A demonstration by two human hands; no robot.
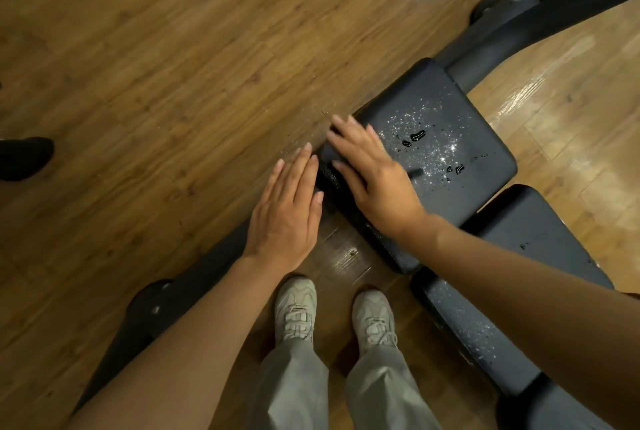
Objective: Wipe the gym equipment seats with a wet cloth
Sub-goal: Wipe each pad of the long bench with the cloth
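Note:
A black padded seat carries scattered water droplets and a few small puddles. A dark textured cloth lies on the seat's near left corner. My right hand presses flat on the cloth, fingers spread and nearly straight, hiding most of it. My left hand is flat with straight fingers just left of that corner; its fingertips are close to the cloth's edge, and I cannot tell if they touch it. A second black pad, also wet with droplets, adjoins the seat at the lower right.
Black frame bars run out from the bench at the lower left and upper right. My pale shoes stand on the wooden floor just before the seat. Another person's dark shoe shows at the left edge.

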